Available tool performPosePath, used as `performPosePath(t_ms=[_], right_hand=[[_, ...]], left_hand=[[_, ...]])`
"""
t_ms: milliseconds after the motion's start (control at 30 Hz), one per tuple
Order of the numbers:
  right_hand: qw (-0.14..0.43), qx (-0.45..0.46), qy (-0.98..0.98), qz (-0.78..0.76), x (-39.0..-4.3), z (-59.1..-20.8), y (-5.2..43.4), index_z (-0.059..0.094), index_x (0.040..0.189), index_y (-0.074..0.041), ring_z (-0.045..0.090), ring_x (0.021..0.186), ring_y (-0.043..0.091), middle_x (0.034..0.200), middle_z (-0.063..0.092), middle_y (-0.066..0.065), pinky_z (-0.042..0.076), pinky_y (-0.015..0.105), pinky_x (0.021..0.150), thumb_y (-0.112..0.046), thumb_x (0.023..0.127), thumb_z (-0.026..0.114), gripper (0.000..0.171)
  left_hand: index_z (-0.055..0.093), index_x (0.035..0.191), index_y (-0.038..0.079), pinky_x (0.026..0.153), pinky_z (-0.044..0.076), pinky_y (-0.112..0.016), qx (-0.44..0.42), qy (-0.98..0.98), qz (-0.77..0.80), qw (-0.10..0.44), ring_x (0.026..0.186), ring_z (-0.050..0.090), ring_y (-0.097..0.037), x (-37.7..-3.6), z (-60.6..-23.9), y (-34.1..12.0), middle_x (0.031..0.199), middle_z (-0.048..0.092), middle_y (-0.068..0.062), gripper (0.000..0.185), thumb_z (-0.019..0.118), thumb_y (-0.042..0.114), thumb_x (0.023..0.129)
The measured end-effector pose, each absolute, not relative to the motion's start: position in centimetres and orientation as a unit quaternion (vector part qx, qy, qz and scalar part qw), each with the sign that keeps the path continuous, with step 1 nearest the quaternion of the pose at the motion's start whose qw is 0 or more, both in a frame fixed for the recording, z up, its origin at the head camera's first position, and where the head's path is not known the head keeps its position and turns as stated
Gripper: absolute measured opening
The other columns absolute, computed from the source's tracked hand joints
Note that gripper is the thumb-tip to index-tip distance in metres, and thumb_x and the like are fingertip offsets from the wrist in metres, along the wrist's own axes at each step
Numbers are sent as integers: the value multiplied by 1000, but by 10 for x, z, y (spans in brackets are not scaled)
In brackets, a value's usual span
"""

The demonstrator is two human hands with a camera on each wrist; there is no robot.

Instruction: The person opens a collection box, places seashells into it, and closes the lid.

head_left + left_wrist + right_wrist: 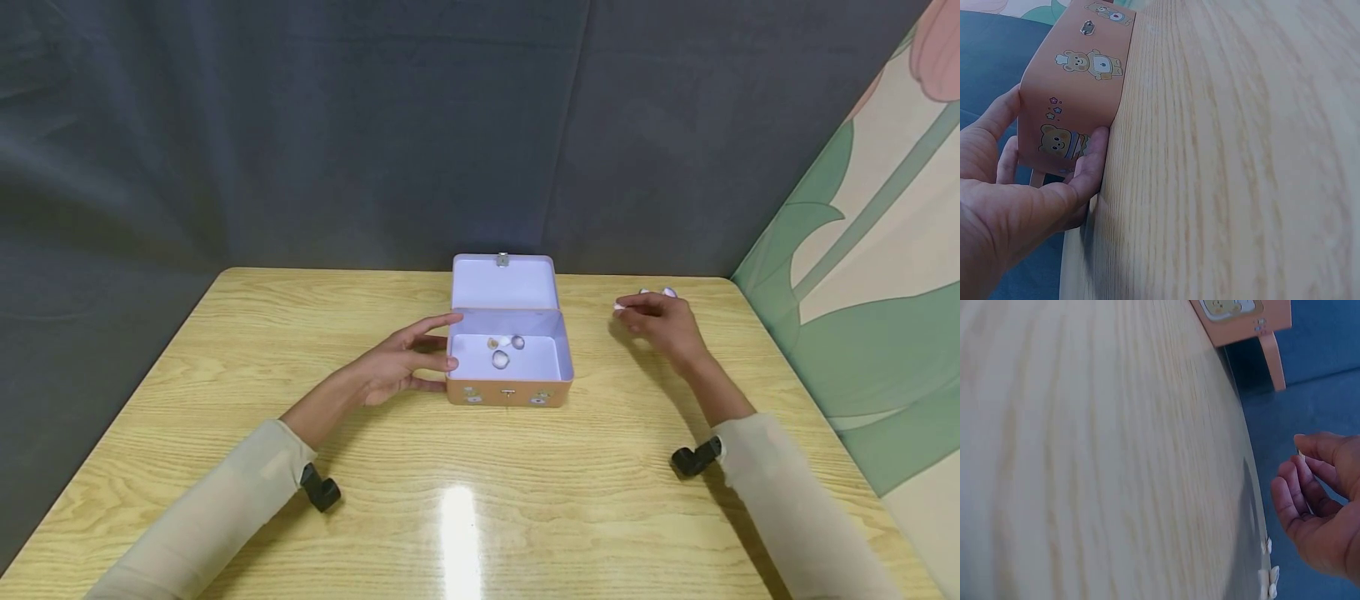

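Observation:
An orange tin box with a pale lilac inside stands with its lid raised. Several small seashells lie on the box floor. My left hand rests against the box's left side, fingers spread along wall and rim; the left wrist view shows bear pictures on the tin. Off to the right of the box, my right hand pinches a small white seashell between thumb and fingertips, above the table. Its thin edge shows in the right wrist view.
More seashells lie at the table's back right, just behind my right hand. The wooden table ends at a dark curtain. A flower-patterned cloth hangs along the right side. The tin's handle sticks out sideways.

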State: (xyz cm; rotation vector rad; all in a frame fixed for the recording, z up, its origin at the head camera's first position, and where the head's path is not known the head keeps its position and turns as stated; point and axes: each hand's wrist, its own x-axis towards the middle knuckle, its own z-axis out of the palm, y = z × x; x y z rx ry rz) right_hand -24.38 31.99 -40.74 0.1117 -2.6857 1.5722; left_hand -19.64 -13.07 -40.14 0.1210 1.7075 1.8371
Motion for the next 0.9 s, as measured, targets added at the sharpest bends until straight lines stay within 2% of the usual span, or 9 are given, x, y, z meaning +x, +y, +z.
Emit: performPosePath(t_ms=[100, 233, 333, 900], right_hand=[[21, 46, -865, 499, -242, -405, 315, 75, 138, 8, 70, 91, -10, 112, 78, -12, 64, 13, 82, -17, 110, 75, 37], [26, 55, -869, 491, -239, -403, 309, 77, 136, 6, 71, 91, -9, 120, 80, 5, 65, 15, 83, -16, 110, 75, 34], [26, 57, -870, 489, -236, -402, 305, 77, 136, 5, 72, 91, -7, 122, 80, 11, 66, 17, 83, -17, 110, 75, 34], [9, 67, -852, 519, -230, -395, 283, 77, 133, 7, 72, 91, -7, 106, 80, -10, 66, 19, 86, -17, 107, 78, 35]], left_hand=[[46, 173, 38, 113, 63, -56, 45, 646, 696, 309, 137, 62, -34, -196, -402, -130, 174, 36, -17, 83, 76, 0, 105], [46, 172, 39, 114, 63, -56, 45, 647, 696, 309, 137, 62, -34, -197, -401, -130, 174, 36, -17, 83, 76, 0, 105], [46, 173, 39, 114, 64, -55, 47, 647, 695, 310, 136, 62, -34, -197, -402, -131, 174, 36, -17, 82, 76, 1, 106], [46, 173, 39, 113, 64, -54, 48, 649, 693, 311, 138, 62, -35, -197, -402, -131, 173, 38, -17, 82, 75, 1, 106]])
